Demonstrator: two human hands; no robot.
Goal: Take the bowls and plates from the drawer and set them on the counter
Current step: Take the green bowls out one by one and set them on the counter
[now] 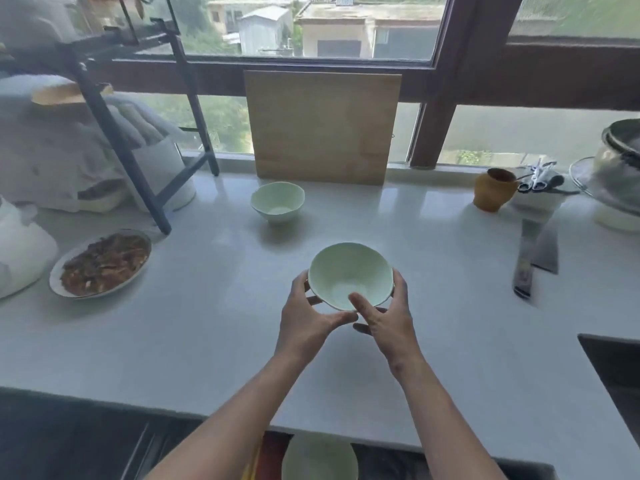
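Both my hands hold a pale green bowl (349, 271) over the middle of the white counter (207, 327). My left hand (308, 313) cups its left side and my right hand (388, 313) its right side, thumb over the near rim. Whether the bowl touches the counter I cannot tell. A second pale green bowl (277, 201) stands upright farther back, near the wooden cutting board (322, 128). Below the counter's front edge, in the open drawer (398, 459), another pale green dish (318, 460) shows between my forearms.
A plate of cooked food (102, 265) sits at the left beside a black rack leg (138, 174) and a white appliance (20, 251). At the right lie a cleaver (535, 258), an orange jar (493, 190) and stacked metal pots (616, 168). A dark sink edge (609, 358) is at far right.
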